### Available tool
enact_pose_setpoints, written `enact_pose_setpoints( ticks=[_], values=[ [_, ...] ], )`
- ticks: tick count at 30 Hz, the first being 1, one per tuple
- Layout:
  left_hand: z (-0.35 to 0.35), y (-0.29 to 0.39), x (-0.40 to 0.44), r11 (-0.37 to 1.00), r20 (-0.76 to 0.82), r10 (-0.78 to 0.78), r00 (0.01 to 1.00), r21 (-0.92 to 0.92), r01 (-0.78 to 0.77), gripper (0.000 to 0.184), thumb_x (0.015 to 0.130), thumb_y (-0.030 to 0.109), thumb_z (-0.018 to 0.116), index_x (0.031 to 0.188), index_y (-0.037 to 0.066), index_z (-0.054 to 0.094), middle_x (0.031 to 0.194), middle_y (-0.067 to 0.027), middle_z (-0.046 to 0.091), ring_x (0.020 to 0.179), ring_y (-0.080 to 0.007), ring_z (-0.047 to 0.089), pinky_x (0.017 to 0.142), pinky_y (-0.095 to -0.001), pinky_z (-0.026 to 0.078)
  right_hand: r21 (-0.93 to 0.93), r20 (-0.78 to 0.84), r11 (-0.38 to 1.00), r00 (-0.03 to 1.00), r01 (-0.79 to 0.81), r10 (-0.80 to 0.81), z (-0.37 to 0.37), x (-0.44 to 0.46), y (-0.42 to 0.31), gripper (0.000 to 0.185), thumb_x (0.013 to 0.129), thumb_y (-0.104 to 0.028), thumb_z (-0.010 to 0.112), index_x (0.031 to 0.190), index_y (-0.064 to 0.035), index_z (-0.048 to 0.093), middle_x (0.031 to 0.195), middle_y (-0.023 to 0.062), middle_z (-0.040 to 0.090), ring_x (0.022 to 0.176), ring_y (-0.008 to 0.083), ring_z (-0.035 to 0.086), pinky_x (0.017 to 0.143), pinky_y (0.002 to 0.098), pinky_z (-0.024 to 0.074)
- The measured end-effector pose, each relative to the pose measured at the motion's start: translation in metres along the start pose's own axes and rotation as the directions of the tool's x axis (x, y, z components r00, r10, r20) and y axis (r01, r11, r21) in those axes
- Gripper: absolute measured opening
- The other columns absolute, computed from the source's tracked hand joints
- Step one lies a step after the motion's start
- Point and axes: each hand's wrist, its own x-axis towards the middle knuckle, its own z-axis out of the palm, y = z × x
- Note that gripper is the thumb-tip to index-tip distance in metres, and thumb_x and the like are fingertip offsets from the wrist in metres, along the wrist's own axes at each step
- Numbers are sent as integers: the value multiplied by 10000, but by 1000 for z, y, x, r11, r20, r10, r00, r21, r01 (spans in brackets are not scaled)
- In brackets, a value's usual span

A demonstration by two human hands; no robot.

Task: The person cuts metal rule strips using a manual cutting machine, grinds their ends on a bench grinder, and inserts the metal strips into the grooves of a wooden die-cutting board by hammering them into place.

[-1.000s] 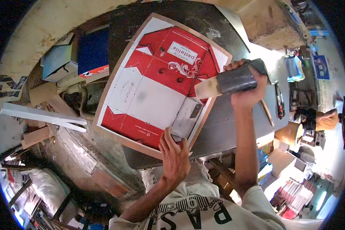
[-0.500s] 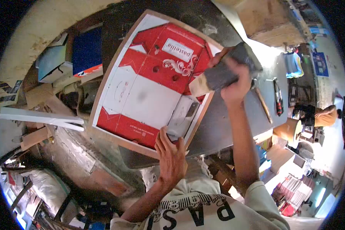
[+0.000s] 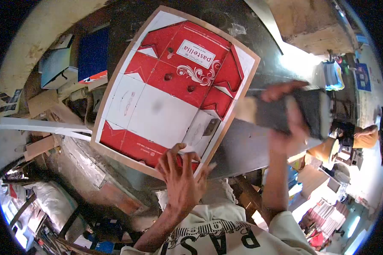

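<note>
A large board point(image 3: 110, 91) bears a printed red and white sheet point(image 3: 166, 106) with "pastellia" lettering and cut or crease lines. At the board's near edge is my left hand point(image 3: 182, 176), its fingers spread over the sheet's lower right corner. My right hand point(image 3: 287, 114) grips a dark block point(image 3: 272, 114) with a pale end, to the right of the board and apart from the sheet. Motion blurs this hand and the block.
The board lies on a dark table point(image 3: 242, 146). White strips point(image 3: 44, 126) stick out at the left, near a blue box point(image 3: 93, 55). Farther right, another person's hand point(image 3: 365, 131) shows. Stacked papers point(image 3: 325, 214) are at the lower right.
My right hand has swung right with the block, away from the board's edge. My left hand has shifted slightly left and down, its fingers more spread. The board appears slightly farther left.
</note>
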Motion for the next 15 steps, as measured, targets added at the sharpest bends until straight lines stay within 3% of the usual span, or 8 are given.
enact_pose_setpoints(
  ticks=[2, 3, 4, 5, 6, 8, 11, 15],
  values=[
    [5, 3, 16, 1000, -172, -10, 985, -19, 7, 342, 823, 119, 704, 1131, 77, 563, 1235, -160, 459, 1142, -375, 415, 915, -545, 334, 444, 83, 740, 846, -505, 527, -30, -14, -16, 967, 651, -397, 888, 1388, 9, 411, 1231, 163, 578, 1217, 290, 518, 1055, 472, 414],
    [18, 5, 29, 1000, -244, -24, 970, 8, 27, 353, 820, 133, 705, 1142, 88, 569, 1171, -140, 494, 1091, -358, 436, 887, -505, 339, 155, 142, 953, 960, -261, 240, -40, -26, -7, 973, 622, -452, 892, 1345, 22, 446, 1203, 177, 585, 1170, 307, 553, 1010, 471, 448],
    [22, 9, 36, 1000, -242, -22, 970, 13, 26, 353, 820, 133, 705, 1142, 88, 569, 1171, -140, 494, 1091, -358, 436, 887, -505, 339, -107, 336, 988, 931, -114, 144, -48, -29, -2, 974, 590, -499, 893, 1298, 29, 482, 1169, 188, 590, 1118, 324, 578, 966, 470, 472],
    [26, 14, 44, 998, -239, -47, 970, 16, 53, 355, 820, 127, 703, 1147, 89, 570, 1155, -130, 499, 1076, -352, 442, 881, -500, 342, -287, 514, 950, 857, 126, 41, -55, -32, 4, 979, 558, -546, 894, 1250, 37, 519, 1134, 199, 594, 1066, 341, 603, 922, 469, 496],
    [31, 16, 51, 996, -234, -73, 969, 23, 80, 358, 820, 120, 701, 1151, 90, 570, 1139, -121, 504, 1060, -347, 448, 875, -496, 345, -432, 687, 877, 708, 211, 167, -60, -33, 8, 978, 524, -585, 893, 1198, 39, 557, 1092, 207, 596, 1010, 358, 616, 879, 468, 509],
    [39, 17, 55, 994, -248, -78, 966, 54, 94, 325, 820, 106, 697, 1125, 91, 584, 1127, -115, 503, 1046, -336, 449, 867, -492, 351, -390, 683, 898, 718, 202, 135, -61, -45, 30, 801, 518, -515, 898, 1058, -5, 597, 970, 152, 583, 870, 342, 592, 752, 443, 466],
    [46, 17, 56, 992, -249, -97, 964, 58, 115, 219, 825, 111, 695, 1025, 90, 606, 1065, -94, 559, 1001, -311, 496, 857, -456, 367, -434, 646, 824, 763, 364, 4, -56, -35, 34, 724, 556, -450, 910, 1055, -15, 615, 1038, 144, 624, 963, 360, 611, 847, 461, 490],
    [29, 2, 59, 961, -355, -277, 893, -80, 266, 149, 830, 142, 685, 964, 100, 636, 866, -27, 666, 833, -237, 592, 830, -410, 372, -324, 541, 941, 835, 97, 100, -56, -57, 31, 471, 638, -198, 889, 1009, -58, 635, 1066, 115, 662, 973, 350, 612, 871, 446, 483]
  ],
)
